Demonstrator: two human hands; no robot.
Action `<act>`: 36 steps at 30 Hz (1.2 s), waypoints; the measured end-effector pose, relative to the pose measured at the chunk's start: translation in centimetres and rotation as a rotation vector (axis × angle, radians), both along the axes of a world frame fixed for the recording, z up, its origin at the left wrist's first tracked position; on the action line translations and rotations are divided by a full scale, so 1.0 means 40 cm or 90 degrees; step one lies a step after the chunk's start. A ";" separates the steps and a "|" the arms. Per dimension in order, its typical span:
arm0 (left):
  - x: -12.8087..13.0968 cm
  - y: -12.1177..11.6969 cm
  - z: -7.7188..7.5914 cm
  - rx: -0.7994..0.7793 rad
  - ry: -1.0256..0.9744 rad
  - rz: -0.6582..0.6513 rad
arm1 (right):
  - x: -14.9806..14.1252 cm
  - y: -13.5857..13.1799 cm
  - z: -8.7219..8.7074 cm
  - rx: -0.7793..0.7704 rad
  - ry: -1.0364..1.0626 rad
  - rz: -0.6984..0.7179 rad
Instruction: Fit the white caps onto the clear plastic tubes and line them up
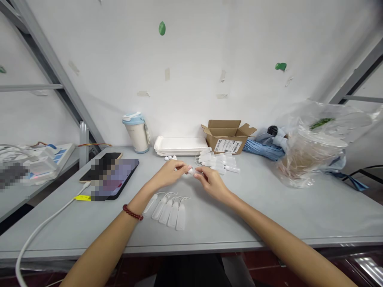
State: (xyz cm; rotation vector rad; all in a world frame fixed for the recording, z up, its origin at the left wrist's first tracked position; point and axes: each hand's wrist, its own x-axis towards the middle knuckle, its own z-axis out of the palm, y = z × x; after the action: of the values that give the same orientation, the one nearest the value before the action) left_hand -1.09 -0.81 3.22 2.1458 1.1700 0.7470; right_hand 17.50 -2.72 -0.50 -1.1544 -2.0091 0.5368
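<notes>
My left hand (169, 172) and my right hand (211, 181) meet over the middle of the grey table (269, 207), fingers pinched together on a small white plastic bottle (190, 171) held between them. Just in front of my left wrist lies a row of several small white bottles with looped tethers (169, 207), side by side. Behind my hands is a loose pile of more small white bottles (218, 161), and a few tiny white caps (170, 158) lie to the left of that pile. A red bead bracelet (132, 213) sits on my left wrist.
An open cardboard box (228, 137) and a stack of white trays (179, 145) stand at the back. A blue-lidded cup (136, 132) is to their left, a tablet (115, 179) and phone (100, 167) with a white cable further left. Right: a blue umbrella (263, 149) and clear plastic bag (311, 153).
</notes>
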 end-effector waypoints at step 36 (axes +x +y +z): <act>-0.015 -0.003 0.015 -0.119 -0.059 -0.001 | -0.003 0.002 0.006 -0.040 0.062 -0.022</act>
State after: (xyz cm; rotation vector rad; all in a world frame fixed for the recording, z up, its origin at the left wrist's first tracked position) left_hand -1.71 -0.91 3.82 1.9378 1.1427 0.6988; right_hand 17.38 -2.63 -0.27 -1.1765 -1.8973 0.6310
